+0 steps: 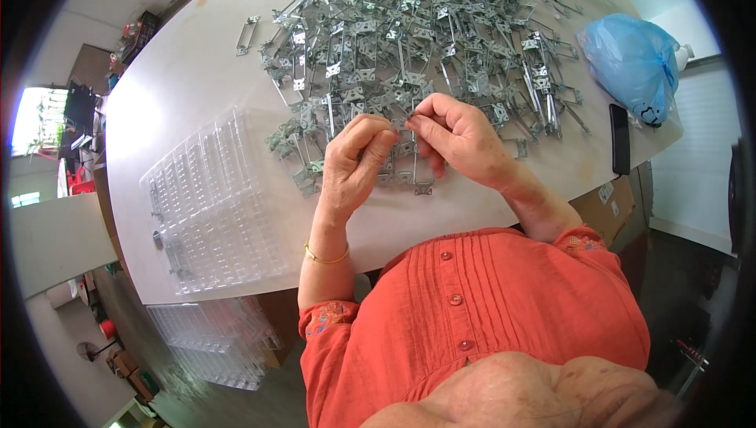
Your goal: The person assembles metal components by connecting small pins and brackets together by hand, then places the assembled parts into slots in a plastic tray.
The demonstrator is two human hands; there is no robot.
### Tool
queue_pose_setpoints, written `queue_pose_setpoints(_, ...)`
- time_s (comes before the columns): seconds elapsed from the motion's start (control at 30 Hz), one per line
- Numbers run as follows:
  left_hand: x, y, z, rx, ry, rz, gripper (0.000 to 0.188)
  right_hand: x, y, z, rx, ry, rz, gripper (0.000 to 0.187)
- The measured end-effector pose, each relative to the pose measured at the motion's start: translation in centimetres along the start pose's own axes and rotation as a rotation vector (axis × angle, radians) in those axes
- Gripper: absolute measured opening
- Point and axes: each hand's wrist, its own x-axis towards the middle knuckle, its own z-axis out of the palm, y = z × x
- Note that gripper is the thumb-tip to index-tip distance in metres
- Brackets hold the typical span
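Note:
A large heap of silvery metal brackets (pixel 366 74) with thin rods and punched end plates covers the middle of the table. Over its near edge my two hands come close together, fingertips almost meeting. My left hand (pixel 361 159) is closed, thumb pressed to the curled fingers; whatever it grips is hidden. My right hand (pixel 463 143) pinches with thumb and forefinger, and the small part at its tips is too fine to make out. Just below the fingertips, a metal bracket (pixel 423 190) shows at the heap's near edge; I cannot tell whether it is held.
Clear plastic compartment trays (pixel 216 207) lie on the white table (pixel 307 227) at left, with small parts in some pockets. More clear trays (pixel 209 337) stand below the table edge. At right are a blue plastic bag (pixel 630 62) and a black phone (pixel 620 139). One bracket (pixel 247 36) lies apart.

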Motion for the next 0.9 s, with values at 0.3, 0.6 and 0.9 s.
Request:
queue_pose_setpoints(0.3, 0.2, 0.4, -0.1, -0.002, 0.014, 0.023, 0.008, 0.3, 1.1, 0.0, 0.736, -0.244, 0.19, 0.021)
queue_pose_setpoints(0.6, 0.2, 0.0, -0.4, -0.031, 0.014, 0.05, 0.012, -0.2, 0.6, -1.8, 0.273, -0.147, 0.047, 0.015)
queue_pose_setpoints(0.9, -0.1, 0.4, -0.2, -0.01, -0.047, 0.142, 0.007, 0.0, 0.8, -0.4, 0.259, -0.024, -0.304, 0.014)
